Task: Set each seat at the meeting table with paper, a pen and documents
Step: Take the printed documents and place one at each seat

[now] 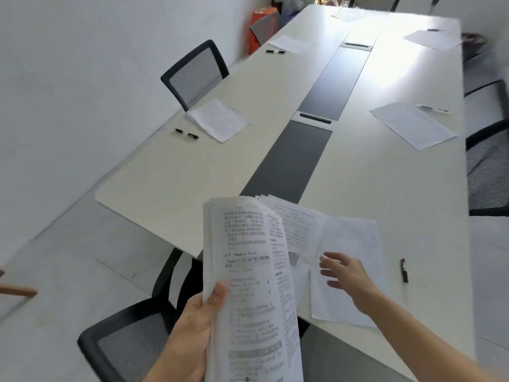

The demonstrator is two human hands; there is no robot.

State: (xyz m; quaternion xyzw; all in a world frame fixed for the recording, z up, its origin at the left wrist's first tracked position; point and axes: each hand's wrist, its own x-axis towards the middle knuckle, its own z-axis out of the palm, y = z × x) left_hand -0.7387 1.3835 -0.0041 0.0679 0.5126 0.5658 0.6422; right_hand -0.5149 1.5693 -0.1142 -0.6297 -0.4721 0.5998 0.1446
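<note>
My left hand (192,334) grips a thick stack of printed documents (248,285), held upright at the near end of the long white meeting table (176,172). My right hand (345,274) hovers with fingers spread over papers (347,244) lying at the near seat, empty. A black pen (403,270) lies to the right of those papers. Paper (219,119) with a pen (186,133) beside it lies at the left seat. Another sheet (410,125) and pen (432,108) lie at the right seat. Farther seats also hold paper (287,44) and pens.
Black mesh chairs stand at the left (195,73), near left (124,343) and right (487,166). A dark strip (297,161) with cable boxes runs down the table's middle. An orange object (260,28) stands at the far left by the wall.
</note>
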